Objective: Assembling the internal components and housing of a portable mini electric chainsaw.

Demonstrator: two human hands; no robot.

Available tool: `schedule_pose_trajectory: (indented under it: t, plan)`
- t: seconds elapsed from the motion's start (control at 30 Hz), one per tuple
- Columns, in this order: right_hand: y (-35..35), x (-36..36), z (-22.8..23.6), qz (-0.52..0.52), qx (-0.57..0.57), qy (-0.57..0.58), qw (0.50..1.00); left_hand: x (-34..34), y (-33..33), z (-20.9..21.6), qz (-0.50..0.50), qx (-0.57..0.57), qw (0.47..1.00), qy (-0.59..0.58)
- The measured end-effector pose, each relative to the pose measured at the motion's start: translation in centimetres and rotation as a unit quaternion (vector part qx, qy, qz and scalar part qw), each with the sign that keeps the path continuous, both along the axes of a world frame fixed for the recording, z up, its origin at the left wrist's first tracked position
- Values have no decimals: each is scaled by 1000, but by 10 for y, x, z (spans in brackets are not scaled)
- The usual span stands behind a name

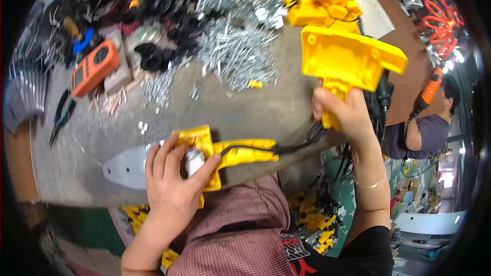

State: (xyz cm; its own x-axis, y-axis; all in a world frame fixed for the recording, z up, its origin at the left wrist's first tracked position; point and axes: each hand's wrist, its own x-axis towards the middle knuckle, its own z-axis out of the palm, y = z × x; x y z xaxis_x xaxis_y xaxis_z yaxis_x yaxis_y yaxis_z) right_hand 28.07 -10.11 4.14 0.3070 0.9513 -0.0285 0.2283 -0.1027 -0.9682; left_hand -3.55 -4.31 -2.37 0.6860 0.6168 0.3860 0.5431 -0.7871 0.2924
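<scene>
My left hand (176, 176) is closed over a yellow plastic tool housing half (196, 137) near the table's front edge, thumb and fingers around a round silvery part (194, 162). A flat grey metal plate (125, 167) with holes sticks out to the left of it. Along the open handle (250, 152) on the right lies a black cable (299, 146), which runs off toward my right forearm. Raised at the right, my right hand (348, 112) grips the handle of another yellow housing half (345, 59), its hollow inner side showing.
Behind lie heaps of long screws (238, 56) and small metal parts, with several yellow housings (327, 0) at the back right. An orange meter (95, 69) and pliers (62, 115) lie at the left. A co-worker (422, 128) sits at the right, near a hanging orange tool (429, 92).
</scene>
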Motion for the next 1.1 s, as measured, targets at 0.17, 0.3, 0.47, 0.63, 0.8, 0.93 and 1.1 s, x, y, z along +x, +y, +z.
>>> schedule_pose_trajectory:
  t: [0.17, 0.3, 0.47, 0.63, 0.8, 0.93, 1.1]
  plan:
    - [-17, -88, 6, -43, 39, 110, 992, -7, 4, 1, -3, -9, 1000, 11]
    - [-15, -97, -8, -100, 96, -71, 988, -5, 4, 5, -12, -11, 1000, 21]
    - [-11, -103, -9, -102, 65, -114, 986, -7, 2, 2, -14, -15, 1000, 9]
    - [2, -125, 0, -76, 45, -100, 991, -8, 3, 0, -9, -14, 1000, 3]
    - [3, -113, -6, 43, 68, -147, 986, -7, 3, 3, -5, -38, 999, 1]
    - [9, -123, -3, 101, 19, -214, 972, -13, 7, 2, -18, -39, 999, 2]
    - [24, -119, -17, 185, -4, -283, 941, -52, 40, 26, -81, -136, 987, -29]
